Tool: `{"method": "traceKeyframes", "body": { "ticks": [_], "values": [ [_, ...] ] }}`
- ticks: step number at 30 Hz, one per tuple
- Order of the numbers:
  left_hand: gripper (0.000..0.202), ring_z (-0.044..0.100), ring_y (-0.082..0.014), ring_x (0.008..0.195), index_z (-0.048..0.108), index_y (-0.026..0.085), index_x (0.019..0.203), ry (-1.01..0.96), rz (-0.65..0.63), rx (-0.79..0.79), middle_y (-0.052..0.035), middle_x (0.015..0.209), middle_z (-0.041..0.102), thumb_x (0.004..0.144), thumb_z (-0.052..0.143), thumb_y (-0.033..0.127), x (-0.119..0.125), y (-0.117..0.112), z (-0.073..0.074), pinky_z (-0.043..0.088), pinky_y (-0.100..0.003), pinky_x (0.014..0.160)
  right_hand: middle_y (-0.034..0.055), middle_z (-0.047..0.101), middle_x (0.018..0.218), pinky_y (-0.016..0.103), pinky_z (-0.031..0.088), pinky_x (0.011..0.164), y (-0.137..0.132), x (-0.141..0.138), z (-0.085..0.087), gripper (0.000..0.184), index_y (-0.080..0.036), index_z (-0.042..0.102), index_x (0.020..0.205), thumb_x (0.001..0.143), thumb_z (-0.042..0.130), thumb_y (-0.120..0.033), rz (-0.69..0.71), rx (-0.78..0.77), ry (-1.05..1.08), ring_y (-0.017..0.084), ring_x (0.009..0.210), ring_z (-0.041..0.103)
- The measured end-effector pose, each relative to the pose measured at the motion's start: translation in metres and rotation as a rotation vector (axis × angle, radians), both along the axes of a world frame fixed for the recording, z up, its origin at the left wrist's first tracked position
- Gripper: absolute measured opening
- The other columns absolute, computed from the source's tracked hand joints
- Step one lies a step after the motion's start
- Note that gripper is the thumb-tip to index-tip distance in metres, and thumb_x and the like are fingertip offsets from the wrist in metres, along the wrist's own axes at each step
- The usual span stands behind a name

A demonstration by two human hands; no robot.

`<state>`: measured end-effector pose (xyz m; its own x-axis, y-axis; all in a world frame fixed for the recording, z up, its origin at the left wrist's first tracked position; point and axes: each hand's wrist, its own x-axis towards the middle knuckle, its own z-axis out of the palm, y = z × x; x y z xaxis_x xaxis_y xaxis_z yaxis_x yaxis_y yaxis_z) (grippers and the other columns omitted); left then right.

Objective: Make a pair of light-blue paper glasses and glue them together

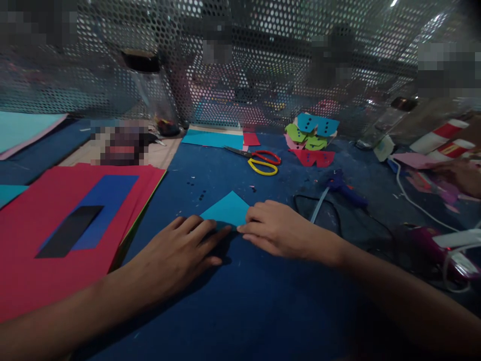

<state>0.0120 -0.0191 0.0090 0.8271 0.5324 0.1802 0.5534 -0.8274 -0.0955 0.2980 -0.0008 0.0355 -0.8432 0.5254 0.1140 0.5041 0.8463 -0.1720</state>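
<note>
A light-blue sheet of paper [230, 209], its far corner pointed like a triangle, lies flat on the dark-blue table between my hands. My left hand [190, 240] rests along the paper's near left edge, fingers stretched out and the thumb apart from them. At the near right edge, my right hand [274, 228] has its fingers bent and pressed together on the paper. The fingers of both hands cover part of the near edge. Beyond the paper lie scissors [259, 159] with one red and one yellow handle loop, blades pointing left.
Red sheets [26, 250] with blue and black strips lie left. Behind stand a jar [160, 100] and a perforated metal screen [233, 65]. Butterfly-like paper cut-outs [313, 158] lie far right of centre. A blue glue gun [345, 189] and cords [409, 195] are on the right.
</note>
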Motion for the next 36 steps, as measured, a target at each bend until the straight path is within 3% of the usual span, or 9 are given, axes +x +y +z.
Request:
{"method": "traceKeyframes", "body": {
  "ticks": [3,8,12,20,26,36],
  "values": [
    [0.045,0.061,-0.0288,0.096,0.056,0.022,0.148,-0.002,-0.002,0.016,-0.0103,0.118,0.069,0.107,0.057,0.042,0.0,0.0,0.001,0.044,-0.045,0.085,0.0087,0.07,0.108,0.038,0.041,0.086,0.001,0.0,0.0,0.025,-0.019,0.074,0.116,0.109,0.054,-0.032,-0.047,-0.091,0.059,0.023,0.1,0.06],
    [0.049,0.061,-0.0295,0.097,0.054,0.025,0.149,0.014,-0.01,0.005,-0.0101,0.119,0.069,0.104,0.061,0.044,0.001,0.001,0.001,0.045,-0.046,0.084,0.0028,0.069,0.1,0.036,0.04,0.089,0.004,-0.01,-0.01,0.017,-0.022,0.074,0.101,0.105,0.062,-0.034,-0.303,-0.326,0.246,0.019,0.097,0.063],
    [0.052,0.061,-0.0294,0.096,0.053,0.028,0.151,0.019,0.0,-0.011,-0.0088,0.117,0.068,0.103,0.064,0.043,0.002,0.002,0.001,0.045,-0.046,0.083,0.0001,0.067,0.096,0.039,0.036,0.092,0.004,-0.017,-0.021,0.012,-0.024,0.07,0.095,0.1,0.07,-0.034,-0.418,-0.317,0.275,0.019,0.096,0.06],
    [0.047,0.06,-0.0296,0.097,0.057,0.027,0.148,0.003,0.0,-0.044,-0.0096,0.117,0.068,0.104,0.063,0.04,0.002,0.002,0.003,0.045,-0.044,0.083,-0.0006,0.065,0.102,0.043,0.032,0.097,0.002,-0.012,-0.014,0.005,-0.026,0.067,0.095,0.099,0.07,-0.029,-0.447,-0.364,0.225,0.021,0.105,0.056],
    [0.047,0.059,-0.0296,0.097,0.056,0.026,0.149,-0.028,0.006,-0.063,-0.0099,0.119,0.067,0.105,0.06,0.041,-0.002,0.003,-0.002,0.046,-0.045,0.084,0.0014,0.064,0.103,0.037,0.035,0.087,0.005,0.002,0.002,0.005,-0.025,0.068,0.092,0.097,0.069,-0.023,-0.475,-0.427,0.163,0.021,0.102,0.055],
    [0.041,0.061,-0.0261,0.098,0.06,0.024,0.144,-0.121,-0.01,-0.115,-0.0097,0.12,0.07,0.11,0.048,0.041,-0.01,0.005,-0.005,0.049,-0.04,0.085,0.0036,0.066,0.109,0.038,0.037,0.088,0.016,0.025,0.016,0.012,-0.026,0.069,0.099,0.094,0.072,-0.037,-0.446,-0.517,0.05,0.025,0.107,0.056]
  ]
}}
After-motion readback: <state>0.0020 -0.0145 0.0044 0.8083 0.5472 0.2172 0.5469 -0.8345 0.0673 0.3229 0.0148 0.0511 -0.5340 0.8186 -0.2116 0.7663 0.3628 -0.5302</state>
